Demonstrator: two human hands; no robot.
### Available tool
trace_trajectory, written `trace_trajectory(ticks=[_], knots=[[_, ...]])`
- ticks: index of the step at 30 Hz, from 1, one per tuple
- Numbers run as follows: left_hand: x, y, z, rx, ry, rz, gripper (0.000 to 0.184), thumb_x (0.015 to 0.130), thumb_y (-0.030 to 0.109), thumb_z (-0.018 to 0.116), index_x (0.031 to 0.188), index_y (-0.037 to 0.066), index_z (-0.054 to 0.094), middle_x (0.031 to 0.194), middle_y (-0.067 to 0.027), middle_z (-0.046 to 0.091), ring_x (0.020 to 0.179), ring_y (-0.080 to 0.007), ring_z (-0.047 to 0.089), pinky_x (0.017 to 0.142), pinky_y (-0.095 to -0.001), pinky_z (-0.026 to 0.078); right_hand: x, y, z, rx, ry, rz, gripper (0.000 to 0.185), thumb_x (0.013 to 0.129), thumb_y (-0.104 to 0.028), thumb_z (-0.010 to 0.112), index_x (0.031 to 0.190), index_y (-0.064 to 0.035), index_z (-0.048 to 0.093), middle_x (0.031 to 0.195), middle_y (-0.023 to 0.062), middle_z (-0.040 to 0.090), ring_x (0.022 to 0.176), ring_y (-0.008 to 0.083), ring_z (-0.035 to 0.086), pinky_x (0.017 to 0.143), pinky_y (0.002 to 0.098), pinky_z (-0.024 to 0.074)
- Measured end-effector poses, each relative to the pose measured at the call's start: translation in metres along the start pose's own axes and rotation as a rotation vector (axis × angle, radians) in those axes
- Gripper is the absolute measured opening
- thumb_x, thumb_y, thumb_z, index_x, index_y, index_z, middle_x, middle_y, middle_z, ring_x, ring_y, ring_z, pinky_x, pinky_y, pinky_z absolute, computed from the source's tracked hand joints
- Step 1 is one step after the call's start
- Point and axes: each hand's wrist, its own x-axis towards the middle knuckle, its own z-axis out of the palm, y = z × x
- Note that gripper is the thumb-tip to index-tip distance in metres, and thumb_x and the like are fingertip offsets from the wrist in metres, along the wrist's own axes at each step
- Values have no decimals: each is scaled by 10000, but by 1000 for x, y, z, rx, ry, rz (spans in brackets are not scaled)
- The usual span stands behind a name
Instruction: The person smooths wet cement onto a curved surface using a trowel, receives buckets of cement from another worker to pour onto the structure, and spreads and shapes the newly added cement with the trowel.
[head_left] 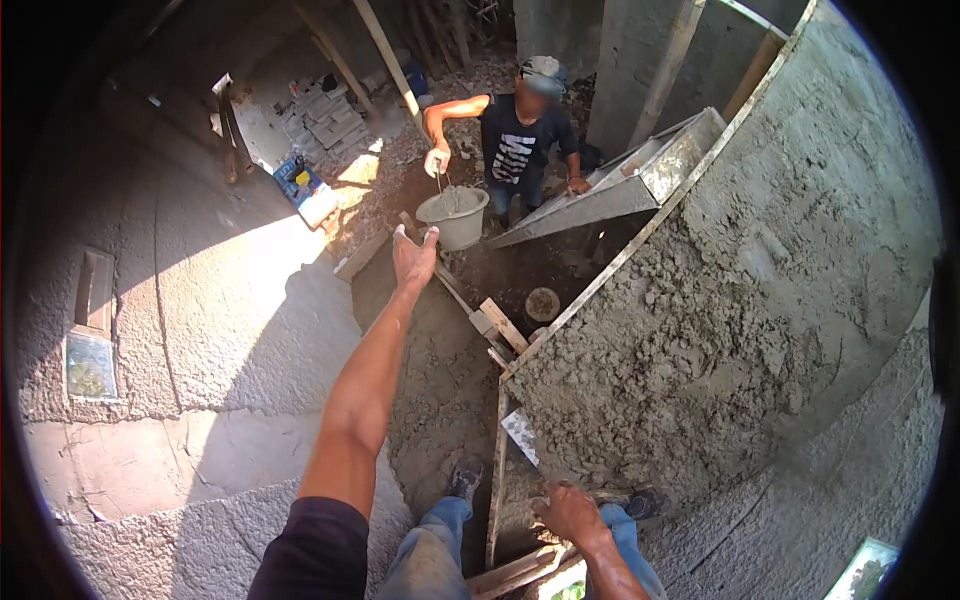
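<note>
My left hand (413,258) reaches out with thumb and fingers apart, just below a light-coloured bucket (462,232) of wet grey mortar. Whether it touches the bucket I cannot tell. A co-worker (520,140) below holds that bucket up by its wire handle; the person's other hand rests on a metal-lined chute or trough (610,195). Low in the view, my right hand (570,515) is closed around a trowel, whose flat metal blade (521,436) points up and left beside the wooden edge. Its handle is hidden in my fist.
Rough wet mortar (690,340) covers the sloping surface to my right, bordered by a wooden board (660,215). My feet stand on either side of a wooden divider. Below are a round container (543,304), wood scraps (503,325), stacked blocks (325,120) and a blue package (300,185).
</note>
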Motion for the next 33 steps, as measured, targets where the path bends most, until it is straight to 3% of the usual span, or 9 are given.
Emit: trace_trajectory(ticks=[9, 12, 13, 17, 20, 27, 29, 32, 33], knots=[[124, 62, 12, -435, -316, -32, 1087, 769, 735, 475, 1448, -63, 183, 1491, -235, 271, 1375, -327, 280, 1063, -465, 299, -20, 62, 24, 9, -42, 94, 470, 855, -420, 586, 1088, -13, 610, 920, 269, 649, 918, 445, 621, 824, 494, 485], [152, 41, 49, -789, -404, -241, 922, 793, 749, 459, 1313, -12, 424, 975, -108, 575, 877, -236, 620, 848, -400, 464, -29, 69, 16, 45, -50, 151, 486, 862, -444, 571, 1093, -17, 600, 927, 280, 642, 931, 436, 619, 817, 494, 481], [137, 35, 50, -853, -387, -252, 724, 867, 684, 420, 1134, 22, 540, 682, 1, 450, 567, -126, 505, 660, -351, 483, -34, 67, 12, 54, -75, 161, 488, 862, -442, 571, 1098, -15, 596, 934, 282, 641, 940, 435, 617, 818, 495, 479], [78, -22, 44, -466, -196, -222, 497, 963, 518, 401, 805, 75, 562, 601, 10, 411, 489, -107, 405, 487, -296, 367, -35, 88, 10, 128, -34, 167, 462, 858, -412, 575, 1073, -5, 606, 949, 273, 647, 949, 425, 621, 824, 488, 489], [-14, -34, -22, -485, -284, -202, 480, 940, 480, 496, 831, 20, 583, 621, 28, 448, 506, -121, 416, 494, -292, 347, -35, 102, 8, 73, 57, 246, 394, 864, -407, 567, 1084, -88, 639, 943, 221, 664, 922, 412, 628, 814, 479, 492], [-210, 47, -124, -225, -581, -435, 359, 919, 418, 570, 737, 116, 503, 584, 78, 377, 455, -46, 313, 419, -238, 241, 14, 123, 79, 659, 331, 163, 311, 875, -247, 499, 927, 18, 653, 802, 275, 638, 778, 405, 639, 697, 464, 507], [-263, 53, -146, -248, -764, -627, 323, 916, 383, 590, 752, 121, 495, 601, 74, 389, 448, -32, 310, 398, -227, 212, 19, 97, 160, 1599, 144, 628, 350, 920, -313, 472, 963, -14, 650, 797, 194, 672, 787, 342, 665, 704, 423, 530], [-328, 73, -186, -205, -959, -798, 281, 924, 326, 592, 747, 129, 499, 601, 78, 378, 455, -42, 316, 420, -232, 233, -16, 31, 251, 2380, -344, 670, 538, 950, -477, 396, 1261, -56, 520, 1279, 168, 535, 1090, 281, 589, 906, 456, 494], [-335, 85, -203, -231, -1032, -867, 303, 934, 318, 573, 712, 141, 466, 599, 78, 365, 467, -37, 308, 432, -226, 228, -42, -11, 226, 2345, -118, 525, 546, 946, -491, 397, 1282, -77, 514, 1305, 162, 526, 1112, 304, 572, 931, 489, 474]])
